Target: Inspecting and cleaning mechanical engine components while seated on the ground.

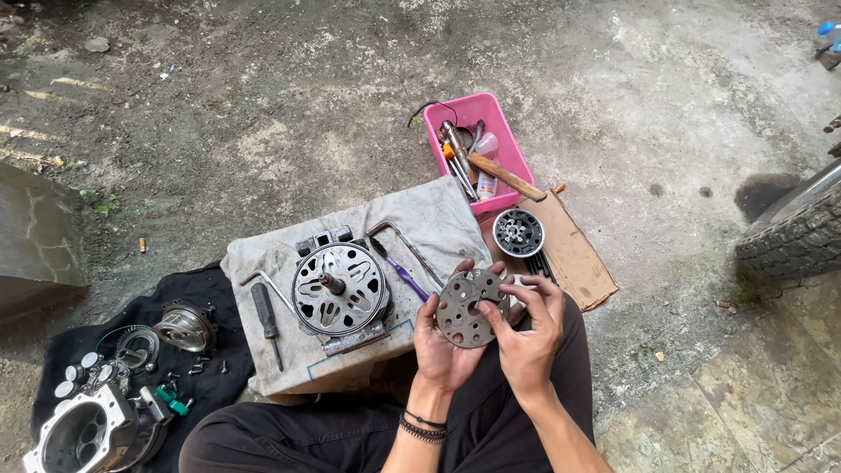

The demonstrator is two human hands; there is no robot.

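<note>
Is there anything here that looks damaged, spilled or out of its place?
Nothing looks broken. Both hands, left hand and right hand, hold a perforated metal disc. A dark stain marks the concrete beside the tyre, like spilled liquid. Small bolts lie scattered on the black cloth.

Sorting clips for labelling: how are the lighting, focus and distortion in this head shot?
Head view: soft, even daylight, only faint shadows; no strong glare on the perforated metal disc held in the left hand and right hand; sharp throughout; mild wide-angle bending toward the edges, near the tyre.
</note>
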